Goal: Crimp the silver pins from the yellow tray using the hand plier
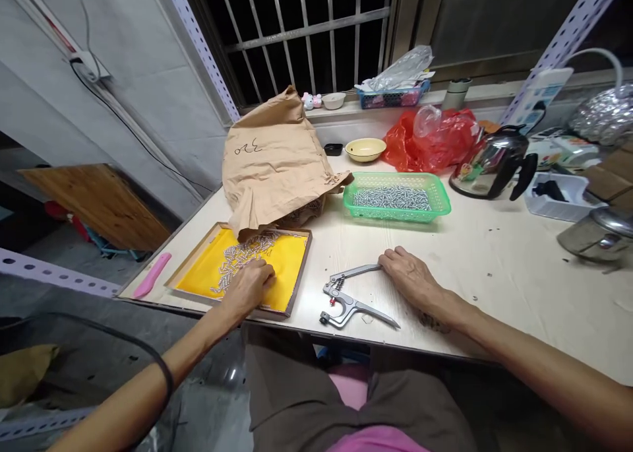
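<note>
View: head.
Step in hand: my left hand (248, 287) works among the small metal pieces (242, 251) in the yellow tray (291, 267). Its fingers are curled down; I cannot tell whether they pinch one.
Right hand (410, 277): loosely spread, fingertips touching the press pliers (346, 293), not gripping.
Next move calls for: probably a fine pinch, since the pieces lie heaped.
Containers: the green basket (398, 214) beyond my right hand holds more pieces.

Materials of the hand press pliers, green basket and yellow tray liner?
Silver hand press pliers: bare metal, dull grey sheen, coil spring at the hinge. Green mesh basket: moulded plastic, slightly glossy perforated walls. Yellow liner of the wood-framed tray: matte, probably cloth or felt; weave not resolvable.
</note>
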Demonstrator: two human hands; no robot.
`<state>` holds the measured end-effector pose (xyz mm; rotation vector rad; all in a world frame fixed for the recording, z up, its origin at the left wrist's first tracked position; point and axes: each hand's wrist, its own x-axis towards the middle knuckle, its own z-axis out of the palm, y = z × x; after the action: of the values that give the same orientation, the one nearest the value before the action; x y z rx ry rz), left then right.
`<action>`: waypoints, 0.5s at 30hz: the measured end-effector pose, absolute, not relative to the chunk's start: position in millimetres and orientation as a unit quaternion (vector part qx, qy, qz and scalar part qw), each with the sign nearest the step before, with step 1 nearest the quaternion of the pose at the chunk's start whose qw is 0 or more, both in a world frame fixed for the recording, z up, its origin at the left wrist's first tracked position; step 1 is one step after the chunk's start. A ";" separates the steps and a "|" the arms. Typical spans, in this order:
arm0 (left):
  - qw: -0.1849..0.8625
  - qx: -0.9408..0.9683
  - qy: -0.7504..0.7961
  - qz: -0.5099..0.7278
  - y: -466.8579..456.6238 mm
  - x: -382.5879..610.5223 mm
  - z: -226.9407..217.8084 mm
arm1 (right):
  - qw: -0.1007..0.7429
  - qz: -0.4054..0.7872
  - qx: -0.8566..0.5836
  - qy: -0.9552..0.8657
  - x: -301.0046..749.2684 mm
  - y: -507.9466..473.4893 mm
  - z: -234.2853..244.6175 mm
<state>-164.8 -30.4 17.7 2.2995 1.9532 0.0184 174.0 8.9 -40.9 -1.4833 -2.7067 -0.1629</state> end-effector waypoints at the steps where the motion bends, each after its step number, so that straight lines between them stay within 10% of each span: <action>1: 0.114 0.743 0.658 0.047 -34.2 -154.7 17.6 | 0.028 -0.052 -0.480 -0.875 174.1 8.8 -40.7; 7: 0.477 0.563 0.649 0.186 -53.0 -87.7 1.0 | 0.028 -0.033 -0.487 -0.872 173.8 8.8 -38.1; 15: 0.473 0.537 0.687 0.126 -45.5 -74.9 -8.9 | 0.028 -0.030 -0.493 -0.869 173.3 9.8 -36.3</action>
<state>-74.9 -45.5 -8.9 1.3138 1.6820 0.3094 173.3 9.8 -36.3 -1.5206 -2.6840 -0.0932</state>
